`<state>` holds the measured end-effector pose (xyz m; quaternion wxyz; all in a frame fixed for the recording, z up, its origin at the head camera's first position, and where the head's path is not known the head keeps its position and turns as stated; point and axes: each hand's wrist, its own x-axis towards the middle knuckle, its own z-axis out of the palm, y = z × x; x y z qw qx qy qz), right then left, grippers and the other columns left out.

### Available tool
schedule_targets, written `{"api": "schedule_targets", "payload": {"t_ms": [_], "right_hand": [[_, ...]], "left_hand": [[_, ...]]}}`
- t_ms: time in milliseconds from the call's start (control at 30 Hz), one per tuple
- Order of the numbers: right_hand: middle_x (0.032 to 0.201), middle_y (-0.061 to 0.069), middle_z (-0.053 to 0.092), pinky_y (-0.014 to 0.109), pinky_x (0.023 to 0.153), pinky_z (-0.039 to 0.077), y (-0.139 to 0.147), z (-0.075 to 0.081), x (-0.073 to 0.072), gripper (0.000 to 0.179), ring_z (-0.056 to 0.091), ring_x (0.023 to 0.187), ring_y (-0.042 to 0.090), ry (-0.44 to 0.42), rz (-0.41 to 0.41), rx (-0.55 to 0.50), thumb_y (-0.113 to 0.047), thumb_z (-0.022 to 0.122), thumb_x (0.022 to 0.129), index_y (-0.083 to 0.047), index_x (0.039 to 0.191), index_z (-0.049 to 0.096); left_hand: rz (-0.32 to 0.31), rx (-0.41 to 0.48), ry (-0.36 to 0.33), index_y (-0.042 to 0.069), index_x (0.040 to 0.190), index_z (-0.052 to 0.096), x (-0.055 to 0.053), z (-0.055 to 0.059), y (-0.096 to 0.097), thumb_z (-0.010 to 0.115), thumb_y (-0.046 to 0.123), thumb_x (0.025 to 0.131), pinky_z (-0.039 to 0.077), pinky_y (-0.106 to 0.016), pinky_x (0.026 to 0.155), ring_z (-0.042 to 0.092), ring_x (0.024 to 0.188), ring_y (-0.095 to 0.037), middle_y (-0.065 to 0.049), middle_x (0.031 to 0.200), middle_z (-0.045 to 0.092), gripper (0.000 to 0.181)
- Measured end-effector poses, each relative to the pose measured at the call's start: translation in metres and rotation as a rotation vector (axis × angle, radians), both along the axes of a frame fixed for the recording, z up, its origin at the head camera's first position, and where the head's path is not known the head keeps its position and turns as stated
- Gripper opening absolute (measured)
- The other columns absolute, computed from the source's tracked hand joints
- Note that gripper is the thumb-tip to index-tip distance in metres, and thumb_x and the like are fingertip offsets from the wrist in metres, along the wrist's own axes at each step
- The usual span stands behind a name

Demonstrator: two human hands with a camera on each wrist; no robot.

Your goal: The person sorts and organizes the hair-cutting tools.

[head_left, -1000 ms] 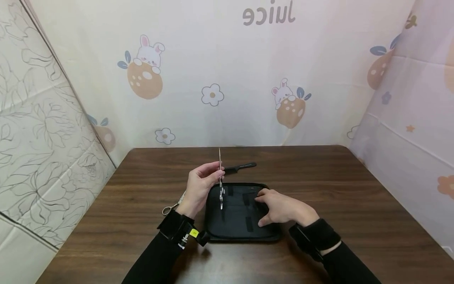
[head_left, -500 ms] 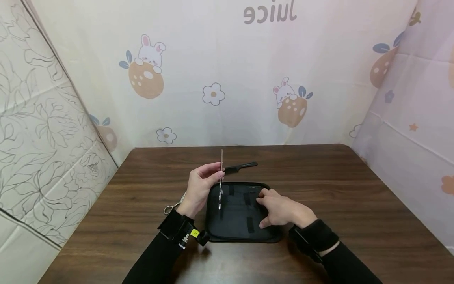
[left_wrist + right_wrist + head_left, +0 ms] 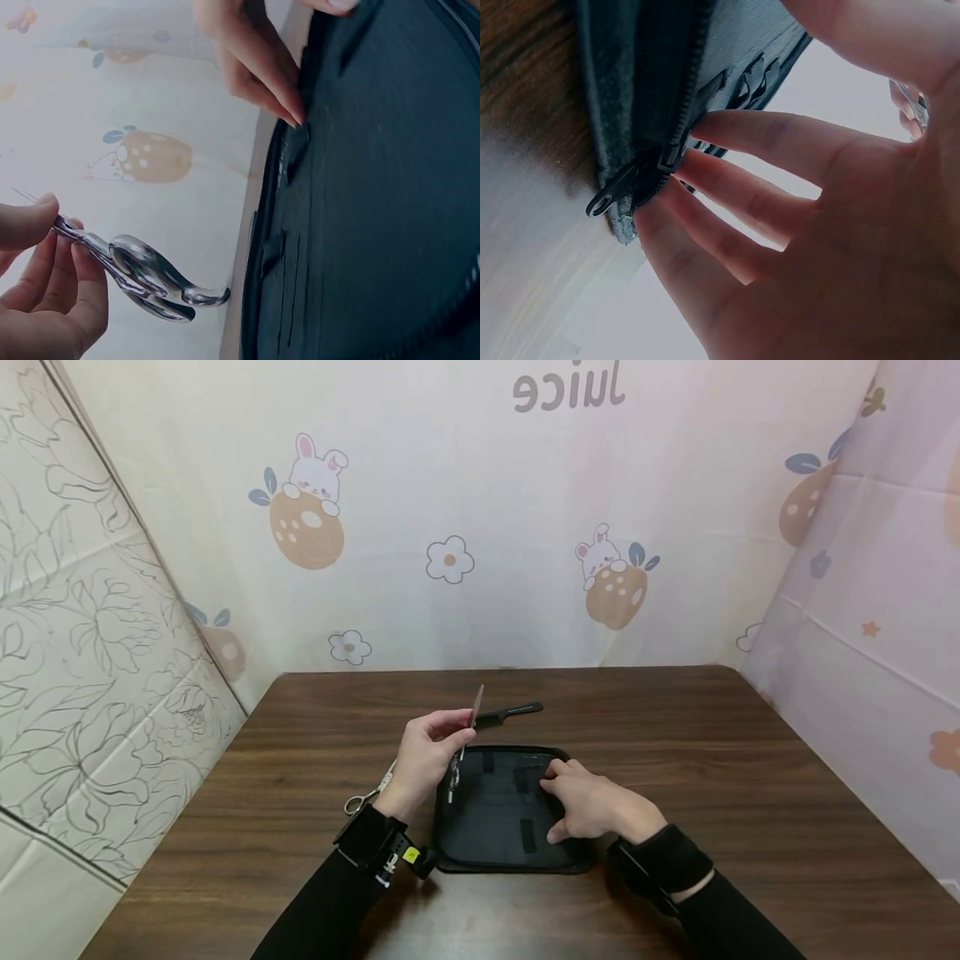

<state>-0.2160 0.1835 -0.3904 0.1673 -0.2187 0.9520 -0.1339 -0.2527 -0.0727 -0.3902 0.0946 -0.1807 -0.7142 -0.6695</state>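
While the left hand point(image 3: 422, 764) pinches the tilted scissors point(image 3: 454, 773) over the left side of the black case point(image 3: 487, 827), the right hand point(image 3: 600, 802) (fingers extended, tips at the zippered edge point(image 3: 695, 60)) would best keep it steady, with the blade tips angled away from its fingers.

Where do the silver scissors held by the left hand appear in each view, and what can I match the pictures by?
Head: the silver scissors are just left of and below centre, handles down, pinched by the left hand.
Left wrist: lower left, the scissors' handles pointing right and down.
Right wrist: only a small metal piece at the right edge, upper half, seemingly the scissors.
Shared landmark: the black case.
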Motion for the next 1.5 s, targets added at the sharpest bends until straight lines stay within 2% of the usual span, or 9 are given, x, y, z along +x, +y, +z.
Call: {"api": "schedule_targets", "payload": {"t_ms": [100,200,367,500,800,1100,1500], "right_hand": [[0.147,0.012,0.044,0.048,0.097,0.046,0.000,0.000,0.001,0.073,0.042,0.129,0.029,0.009,0.002,0.008,-0.028,0.087,0.082,0.003,0.141,0.057],[0.145,0.012,0.046,0.048,0.096,0.047,0.000,0.000,0.000,0.073,0.043,0.128,0.029,0.019,0.007,0.024,-0.028,0.087,0.082,0.003,0.140,0.057],[0.144,0.012,0.046,0.047,0.096,0.047,-0.002,0.000,-0.001,0.073,0.043,0.127,0.029,0.023,0.011,0.035,-0.029,0.087,0.082,0.003,0.140,0.057],[0.145,0.013,0.046,0.047,0.097,0.047,-0.002,-0.001,-0.001,0.073,0.042,0.129,0.030,0.019,0.011,0.032,-0.029,0.087,0.082,0.003,0.141,0.057],[0.144,0.013,0.047,0.047,0.096,0.047,-0.002,-0.001,0.000,0.072,0.043,0.126,0.029,0.017,0.011,0.021,-0.029,0.087,0.082,0.002,0.140,0.058],[0.144,0.013,0.046,0.046,0.095,0.047,-0.002,0.000,0.000,0.072,0.042,0.127,0.029,0.022,0.011,0.031,-0.028,0.087,0.082,0.002,0.140,0.058],[0.143,0.011,0.048,0.045,0.095,0.048,-0.004,0.001,0.001,0.071,0.044,0.125,0.028,0.024,0.006,0.043,-0.028,0.088,0.082,0.002,0.139,0.059]], "left_hand": [[0.007,-0.105,0.050,-0.001,0.117,0.074,0.001,0.000,-0.001,0.072,-0.001,0.091,0.052,-0.024,0.076,0.067,0.089,-0.016,-0.016,0.104,0.072,0.026],[0.002,-0.172,0.073,0.003,0.119,0.074,0.002,0.000,-0.003,0.072,0.000,0.092,0.053,-0.029,0.080,0.067,0.091,-0.020,-0.010,0.102,0.071,0.027],[-0.004,-0.223,0.098,0.004,0.120,0.074,0.003,0.000,-0.006,0.072,-0.001,0.092,0.054,-0.033,0.081,0.067,0.093,-0.023,-0.009,0.103,0.071,0.028],[0.008,-0.266,0.121,0.004,0.119,0.075,0.003,-0.001,-0.007,0.072,-0.002,0.092,0.054,-0.031,0.078,0.067,0.092,-0.021,-0.007,0.103,0.071,0.028],[0.051,-0.427,0.187,0.005,0.114,0.077,0.000,-0.002,-0.009,0.072,-0.002,0.091,0.051,-0.027,0.071,0.066,0.085,-0.017,-0.004,0.099,0.069,0.024],[0.020,-0.535,0.201,0.002,0.114,0.076,-0.004,0.000,-0.010,0.070,-0.004,0.092,0.051,-0.026,0.068,0.064,0.079,-0.015,-0.005,0.097,0.067,0.024],[0.028,-0.710,0.267,0.003,0.111,0.077,-0.010,-0.002,-0.014,0.069,-0.007,0.092,0.052,-0.029,0.072,0.062,0.082,-0.015,-0.005,0.098,0.068,0.023]]}}
